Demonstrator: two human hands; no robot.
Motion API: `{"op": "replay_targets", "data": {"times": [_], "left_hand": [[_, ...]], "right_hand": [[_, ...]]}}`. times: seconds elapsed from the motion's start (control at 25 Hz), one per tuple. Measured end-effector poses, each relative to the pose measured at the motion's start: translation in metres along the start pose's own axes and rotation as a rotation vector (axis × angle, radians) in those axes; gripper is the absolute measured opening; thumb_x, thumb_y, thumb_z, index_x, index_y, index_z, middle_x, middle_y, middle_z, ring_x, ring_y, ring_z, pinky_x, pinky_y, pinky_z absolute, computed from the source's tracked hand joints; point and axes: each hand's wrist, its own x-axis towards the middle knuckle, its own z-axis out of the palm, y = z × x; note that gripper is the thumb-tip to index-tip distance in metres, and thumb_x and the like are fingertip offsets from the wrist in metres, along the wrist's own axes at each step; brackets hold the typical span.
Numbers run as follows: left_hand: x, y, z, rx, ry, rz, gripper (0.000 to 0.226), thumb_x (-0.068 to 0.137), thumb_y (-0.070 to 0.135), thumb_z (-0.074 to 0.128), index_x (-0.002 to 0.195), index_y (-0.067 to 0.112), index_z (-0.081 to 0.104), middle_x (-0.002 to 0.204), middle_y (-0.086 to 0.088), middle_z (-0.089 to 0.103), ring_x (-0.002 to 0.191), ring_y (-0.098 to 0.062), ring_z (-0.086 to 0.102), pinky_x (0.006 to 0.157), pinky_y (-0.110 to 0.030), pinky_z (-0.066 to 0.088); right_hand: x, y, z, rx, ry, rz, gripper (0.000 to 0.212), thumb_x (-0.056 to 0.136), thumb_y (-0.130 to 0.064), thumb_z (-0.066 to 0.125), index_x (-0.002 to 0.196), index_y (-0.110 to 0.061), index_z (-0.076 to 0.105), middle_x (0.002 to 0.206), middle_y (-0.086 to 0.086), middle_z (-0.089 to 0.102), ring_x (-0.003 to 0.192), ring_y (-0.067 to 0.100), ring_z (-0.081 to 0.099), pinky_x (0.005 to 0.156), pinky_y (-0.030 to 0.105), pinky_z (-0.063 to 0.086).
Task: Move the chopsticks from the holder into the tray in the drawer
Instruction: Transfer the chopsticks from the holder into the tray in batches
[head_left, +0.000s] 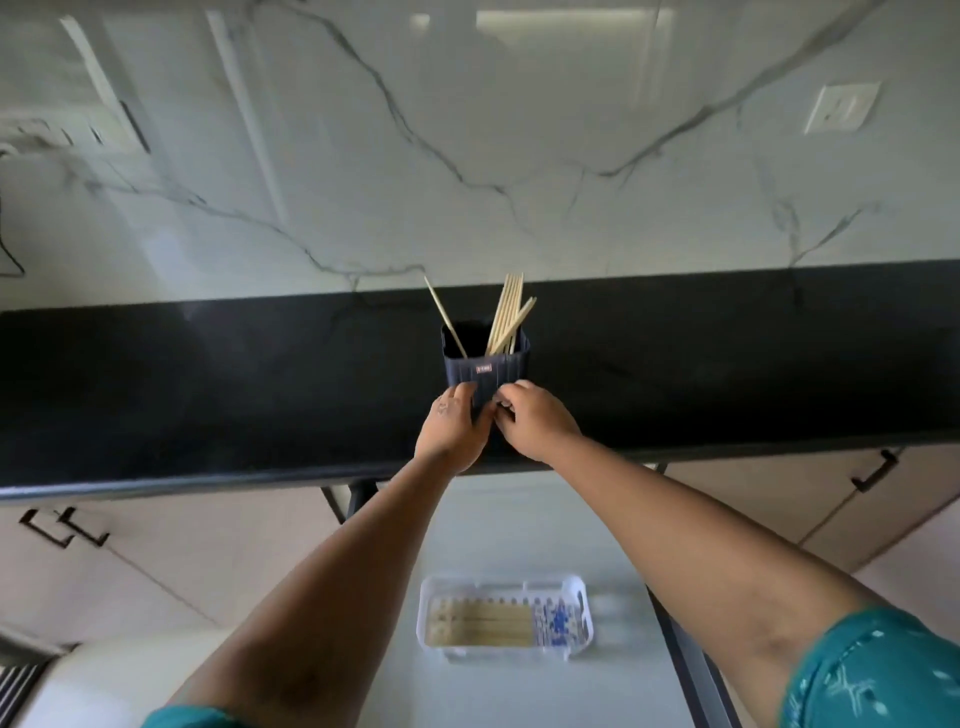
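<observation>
Head view looks down along both bare forearms to a black counter (208, 374) below a marble wall. On this counter, close to its near edge, stands the dark ribbed holder (485, 366). Both hands are at its lower front. The left hand (453, 426) has its fingers curled on the left lower side of the holder, and the right hand (535, 418) has its fingers bent inward on the right lower side. The fingertips nearly meet in front. The hands seem to cup the holder, but how firmly they press I cannot tell.

The chopsticks in the holder (506, 319) are a bundle leaning to the right, and one single stick (445, 317) leans to the left. Below the counter the drawer (519, 525) is pulled open. In it lies the white tray (582, 618), which already has some pale chopsticks (483, 621) lying flat, beside blue patterned ones.

Some risks I see from here. The grip is low and the sticks stand high and loose, so if the holder tilts when lifted, the sticks could slide out and scatter on the counter or the floor. The single stick on the left could fall first. Also the holder is near the edge, so a push could send it down into the drawer.
</observation>
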Motion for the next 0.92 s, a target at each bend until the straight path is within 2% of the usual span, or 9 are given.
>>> {"op": "replay_targets", "data": {"times": [0.08, 0.28, 0.44, 0.48, 0.56, 0.64, 0.72, 0.8, 0.92], "left_hand": [[0.031, 0.010, -0.015, -0.049, 0.036, -0.008, 0.038, 0.093, 0.035, 0.047, 0.123, 0.013, 0.052, 0.120, -0.011, 0.060, 0.115, -0.029, 0.053, 0.091, -0.036, 0.043], [0.092, 0.019, -0.021, -0.087, 0.042, -0.076, 0.043, 0.092, 0.039, 0.049, 0.127, 0.014, 0.050, 0.123, -0.009, 0.059, 0.117, -0.026, 0.051, 0.090, -0.034, 0.042], [0.125, 0.007, -0.004, -0.066, -0.010, -0.055, 0.042, 0.091, 0.035, 0.050, 0.129, 0.016, 0.048, 0.123, -0.008, 0.059, 0.117, -0.025, 0.050, 0.089, -0.035, 0.044], [0.131, 0.001, 0.002, -0.049, -0.020, -0.042, 0.043, 0.092, 0.032, 0.049, 0.132, 0.015, 0.046, 0.127, -0.008, 0.057, 0.120, -0.026, 0.048, 0.093, -0.037, 0.044], [0.141, -0.008, 0.012, -0.032, -0.038, -0.033, 0.046, 0.093, 0.022, 0.046, 0.137, 0.013, 0.041, 0.135, -0.009, 0.051, 0.129, -0.028, 0.042, 0.100, -0.039, 0.041], [0.147, -0.015, 0.021, -0.014, -0.057, -0.034, 0.051, 0.091, 0.015, 0.045, 0.141, 0.012, 0.037, 0.141, -0.010, 0.047, 0.134, -0.028, 0.036, 0.105, -0.040, 0.038], [0.150, -0.021, 0.027, 0.018, -0.033, -0.029, 0.050, 0.093, 0.021, 0.045, 0.142, 0.012, 0.036, 0.140, -0.010, 0.048, 0.134, -0.028, 0.037, 0.105, -0.041, 0.037], [0.147, -0.026, 0.034, 0.070, 0.018, -0.030, 0.051, 0.096, 0.033, 0.043, 0.141, 0.011, 0.038, 0.138, -0.011, 0.051, 0.133, -0.029, 0.038, 0.106, -0.041, 0.037], [0.142, -0.035, 0.042, 0.131, 0.042, -0.008, 0.055, 0.097, 0.040, 0.040, 0.143, 0.010, 0.036, 0.141, -0.012, 0.049, 0.136, -0.030, 0.036, 0.111, -0.040, 0.032]], "right_hand": [[0.028, -0.008, -0.017, 0.107, 0.039, 0.083, 0.025, 0.094, -0.031, 0.051, 0.108, -0.017, 0.064, 0.112, 0.007, 0.064, 0.097, 0.027, 0.063, 0.080, 0.039, 0.053], [0.086, -0.003, -0.020, 0.280, 0.071, 0.334, 0.035, 0.094, -0.046, 0.049, 0.109, -0.018, 0.063, 0.102, 0.000, 0.067, 0.084, 0.018, 0.064, 0.061, 0.027, 0.046], [0.140, 0.027, -0.014, 0.431, 0.373, 0.582, 0.042, 0.094, -0.051, 0.049, 0.109, -0.014, 0.062, 0.110, 0.009, 0.064, 0.106, 0.026, 0.064, 0.073, 0.030, 0.050], [0.152, 0.037, -0.013, 0.449, 0.391, 0.688, 0.052, 0.092, -0.055, 0.051, 0.119, -0.012, 0.060, 0.121, 0.012, 0.060, 0.114, 0.028, 0.060, 0.080, 0.033, 0.051], [0.171, 0.056, -0.007, 0.417, 0.226, 0.858, 0.074, 0.085, -0.063, 0.054, 0.136, -0.009, 0.048, 0.136, 0.013, 0.051, 0.122, 0.031, 0.053, 0.088, 0.038, 0.049], [0.188, 0.068, 0.000, 0.481, 0.074, 0.868, 0.078, 0.083, -0.064, 0.058, 0.137, -0.010, 0.047, 0.136, 0.012, 0.053, 0.118, 0.031, 0.054, 0.081, 0.038, 0.046], [0.203, 0.076, 0.003, 0.632, 0.102, 0.802, 0.063, 0.084, -0.058, 0.062, 0.126, -0.012, 0.058, 0.127, 0.009, 0.060, 0.105, 0.028, 0.057, 0.076, 0.035, 0.042], [0.213, 0.079, 0.006, 0.656, 0.135, 0.738, 0.047, 0.086, -0.050, 0.064, 0.113, -0.012, 0.064, 0.120, 0.008, 0.065, 0.095, 0.025, 0.057, 0.077, 0.033, 0.042], [0.222, 0.075, 0.011, 0.672, 0.170, 0.703, 0.043, 0.087, -0.039, 0.067, 0.118, -0.009, 0.063, 0.123, 0.009, 0.064, 0.105, 0.026, 0.060, 0.079, 0.030, 0.043]]}}
